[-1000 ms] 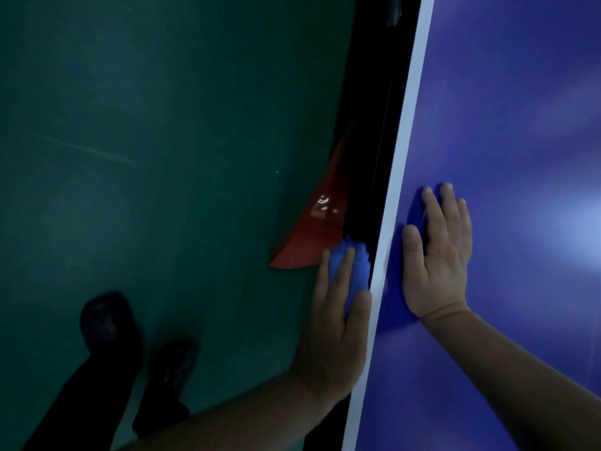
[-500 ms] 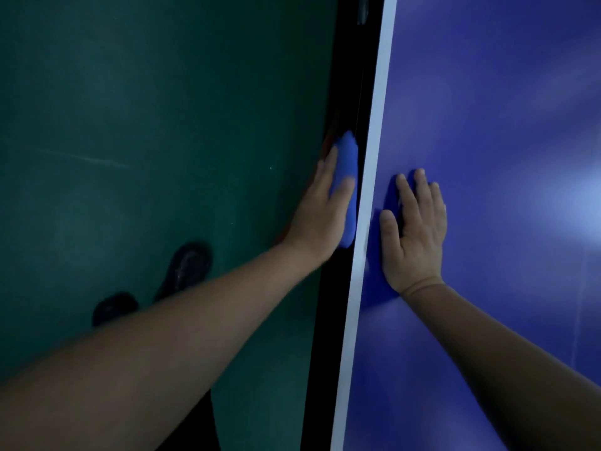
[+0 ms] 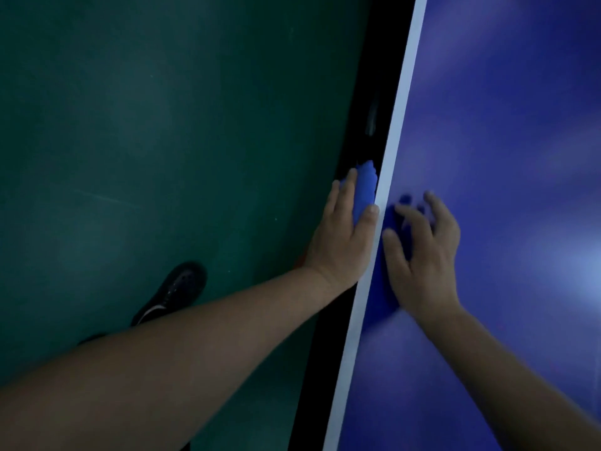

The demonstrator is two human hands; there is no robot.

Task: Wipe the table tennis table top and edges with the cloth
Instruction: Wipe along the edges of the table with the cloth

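Note:
The table tennis table top (image 3: 507, 131) is blue, with a white line (image 3: 399, 105) along its left side. My left hand (image 3: 338, 245) holds a blue cloth (image 3: 364, 187) between thumb and fingers and presses it against the table's dark side edge, just below the white line. My right hand (image 3: 422, 265) is on the table top beside the line. Its fingers are spread and arched, the fingertips touch the surface, and it holds nothing. The hand is a little blurred.
A green floor (image 3: 162, 125) lies left of the table. My black shoe (image 3: 177, 291) stands on it below my left forearm. A dark gap under the table edge runs up the frame.
My left hand has slid the cloth forward along the side edge, past a red object now hidden. My right hand lay flat on the top; its palm has risen and its fingers have spread.

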